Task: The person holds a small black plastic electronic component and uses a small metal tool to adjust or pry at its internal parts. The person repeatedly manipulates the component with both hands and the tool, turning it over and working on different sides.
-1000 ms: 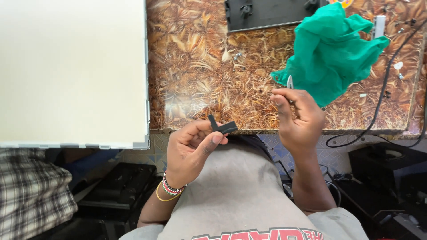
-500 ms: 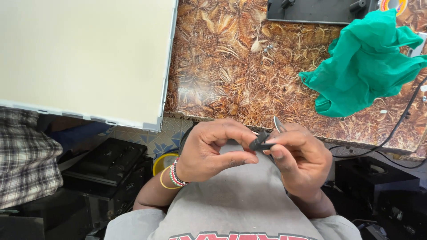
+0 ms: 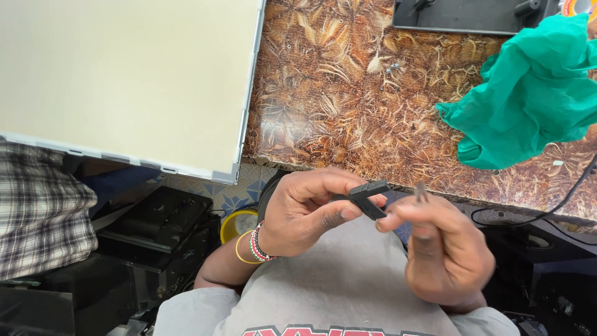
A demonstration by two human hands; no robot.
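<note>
Hands meet just below the surface (image 3: 348,124) edge. My left hand (image 3: 305,211) pinches a small black plastic part (image 3: 368,198), while my right hand (image 3: 444,252) grips a thin metal tool (image 3: 421,190), tip right beside it.

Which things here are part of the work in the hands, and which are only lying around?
In hand:
- small black part, pinched by left hand
- thin grey tool, in right hand

Lying about:
- green cloth
- large pale panel
- small screws on the patterned table
- black cable
</note>
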